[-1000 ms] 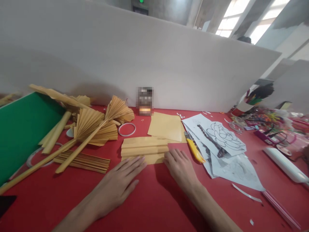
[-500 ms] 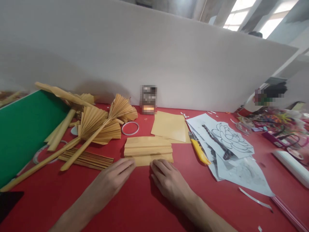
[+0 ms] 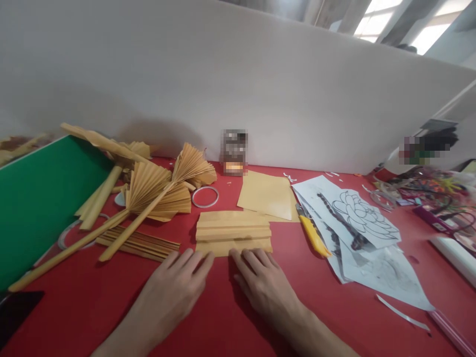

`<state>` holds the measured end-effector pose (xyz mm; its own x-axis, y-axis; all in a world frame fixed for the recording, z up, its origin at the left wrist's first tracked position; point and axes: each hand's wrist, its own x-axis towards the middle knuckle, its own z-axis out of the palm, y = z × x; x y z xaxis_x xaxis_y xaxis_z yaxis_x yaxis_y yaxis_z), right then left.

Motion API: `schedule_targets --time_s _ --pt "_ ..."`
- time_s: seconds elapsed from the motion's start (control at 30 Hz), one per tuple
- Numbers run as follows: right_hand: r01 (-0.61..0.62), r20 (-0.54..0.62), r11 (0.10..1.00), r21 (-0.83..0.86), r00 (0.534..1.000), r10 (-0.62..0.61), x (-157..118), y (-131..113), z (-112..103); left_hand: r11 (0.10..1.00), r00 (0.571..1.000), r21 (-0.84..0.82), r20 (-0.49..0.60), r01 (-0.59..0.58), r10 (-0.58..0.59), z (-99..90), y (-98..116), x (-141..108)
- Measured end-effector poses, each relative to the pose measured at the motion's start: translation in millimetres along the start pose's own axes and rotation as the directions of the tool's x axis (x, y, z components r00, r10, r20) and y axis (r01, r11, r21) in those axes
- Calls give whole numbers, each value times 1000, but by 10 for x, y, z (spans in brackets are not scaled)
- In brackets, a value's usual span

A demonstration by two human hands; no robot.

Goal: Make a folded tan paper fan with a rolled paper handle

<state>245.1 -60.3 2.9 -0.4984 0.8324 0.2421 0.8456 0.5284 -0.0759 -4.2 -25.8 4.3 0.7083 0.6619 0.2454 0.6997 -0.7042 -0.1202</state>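
Note:
A sheet of tan kraft paper [image 3: 233, 230] with crosswise pleat creases lies flat on the red table. Along its near edge, toward the left corner, rest the fingertips of my left hand [image 3: 178, 280], spread and curved downward. My right hand [image 3: 260, 277] touches the same edge further right, its fingers also spread and the thumb tucked low beside the palm. Both palms face down. Just left of my left hand lies a bundle of narrow pleated paper strips [image 3: 137, 244]. Behind the creased sheet are flat tan sheets [image 3: 266, 196].
Pleated paper fans [image 3: 148, 191] with rolled handles are heaped at left beside a green board [image 3: 44, 208]. A tape ring [image 3: 205, 197] lies behind. At right are a yellow utility knife [image 3: 314, 238], printed flower drawings [image 3: 366, 218] and a white roll [image 3: 453, 260]. A white partition [image 3: 260, 89] stands behind.
My left hand's fingers have spread and its index finger has shifted right along the paper's edge. My right hand's fingers have spread too. The whole view has shifted slightly.

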Motion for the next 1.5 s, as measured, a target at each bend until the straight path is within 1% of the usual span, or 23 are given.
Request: schedule_targets --time_s 0.1,0.2,0.3,0.4,0.5,0.67,0.73,0.8,0.9,0.93,1.0,1.07,1.13,1.23,1.3,1.4,1.47,1.5 --pt "-41 26 999 35 999 40 15 -40 -34 1000 1000 22 15 9 -10 -21 80 24" --pt "-60 25 997 49 998 59 -4 -36 -67 999 999 -8 15 44 -44 -7 108 14" --pt "-82 15 996 39 997 81 -73 21 -117 997 998 -50 -3 65 -65 28 123 -3" --pt "-119 10 992 42 993 118 -186 105 -175 998 998 -46 -38 39 -41 63 151 -9" --pt "-163 -12 986 34 986 164 -315 183 -214 999 997 -34 -57 40 -42 85 194 -21" --pt "-206 -69 978 -30 977 204 -475 261 -219 993 992 9 -36 117 -117 105 263 -92" --pt "-212 -90 975 -64 974 206 -498 279 -206 992 991 22 -49 125 -124 111 257 -105" --pt "-183 -114 977 -106 979 171 -478 293 -188 996 994 -1 -70 90 -90 115 214 -76" --pt "-102 -134 982 -159 988 81 -350 317 -173 989 997 -143 -56 46 -55 104 88 45" --pt "-68 -129 984 -162 991 47 -285 324 -176 978 997 -202 -35 56 -65 95 42 97" --pt "16 -114 989 -148 993 -33 -143 336 -191 957 997 -282 -29 62 -74 70 -37 193" --pt "119 -100 984 -130 986 -132 -13 342 -213 951 997 -305 -45 43 -59 45 -79 266" --pt "196 -86 970 -144 974 -210 81 341 -229 956 998 -291 -56 17 -35 28 -82 311" --pt "256 -62 943 -214 959 -275 149 340 -220 967 998 -253 -55 -6 -8 16 -35 350" --pt "279 -55 925 -258 952 -303 167 352 -196 979 999 -205 -39 -10 2 7 18 375" --pt "296 -44 904 -308 945 -324 192 394 -173 997 1000 -78 2 -1 2 -31 122 435" --pt "300 -66 902 -311 940 -335 202 412 -181 1000 999 3 32 -6 6 -77 195 489" --pt "291 -99 912 -289 938 -331 198 406 -189 999 999 30 50 -11 9 -103 226 518"
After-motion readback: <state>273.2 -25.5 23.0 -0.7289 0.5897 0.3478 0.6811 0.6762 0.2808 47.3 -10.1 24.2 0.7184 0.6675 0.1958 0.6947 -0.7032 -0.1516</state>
